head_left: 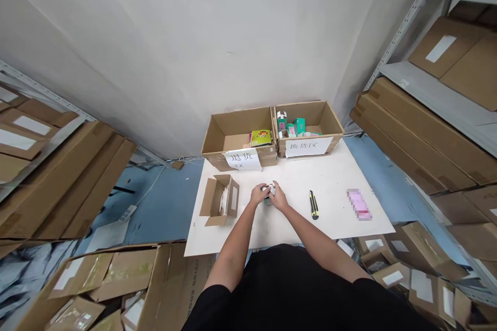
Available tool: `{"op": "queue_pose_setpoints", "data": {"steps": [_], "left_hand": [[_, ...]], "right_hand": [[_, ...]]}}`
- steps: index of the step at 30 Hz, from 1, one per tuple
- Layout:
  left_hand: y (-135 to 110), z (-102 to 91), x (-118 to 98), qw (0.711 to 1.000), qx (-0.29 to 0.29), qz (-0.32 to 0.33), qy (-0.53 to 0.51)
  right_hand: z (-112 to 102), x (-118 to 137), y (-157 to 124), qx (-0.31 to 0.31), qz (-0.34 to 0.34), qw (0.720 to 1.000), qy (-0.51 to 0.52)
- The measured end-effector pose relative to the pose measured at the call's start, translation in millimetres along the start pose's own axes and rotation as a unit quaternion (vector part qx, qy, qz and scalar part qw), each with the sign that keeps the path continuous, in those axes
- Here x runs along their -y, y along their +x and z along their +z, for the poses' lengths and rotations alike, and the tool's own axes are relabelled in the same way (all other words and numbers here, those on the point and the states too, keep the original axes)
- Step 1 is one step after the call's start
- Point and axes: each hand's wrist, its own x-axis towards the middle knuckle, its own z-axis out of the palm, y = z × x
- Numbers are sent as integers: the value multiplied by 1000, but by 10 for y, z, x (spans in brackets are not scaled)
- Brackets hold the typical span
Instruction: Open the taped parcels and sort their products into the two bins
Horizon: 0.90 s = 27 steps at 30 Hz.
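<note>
Both my hands meet over the middle of the white table (330,186). My left hand (259,193) and my right hand (278,197) are closed together around a small white and green box (268,194), which they mostly hide. A small open cardboard box (219,199) lies just left of my left hand. To the right of my right hand lies a yellow and black utility knife (313,204).
Two open cartons with paper labels stand at the table's far edge: the left carton (236,137) holds a yellow-green packet, the right carton (310,124) several green boxes. A pink item (359,204) lies at the right. Shelves of cartons flank both sides; opened boxes (116,284) crowd the floor.
</note>
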Motion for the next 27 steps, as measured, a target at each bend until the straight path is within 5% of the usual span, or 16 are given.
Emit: {"op": "queue_pose_setpoints", "data": {"steps": [10, 19, 24, 27], "left_hand": [[-66, 31, 169, 997, 3, 13, -74], [-79, 36, 372, 983, 78, 71, -148], [-121, 33, 455, 984, 100, 124, -85], [-123, -32, 445, 991, 86, 97, -23]], "right_hand": [[11, -216, -36, -68, -22, 995, 64], [-113, -14, 30, 26, 32, 995, -89], [-104, 209, 133, 63, 113, 982, -137], [-100, 341, 156, 54, 86, 985, -138]]}}
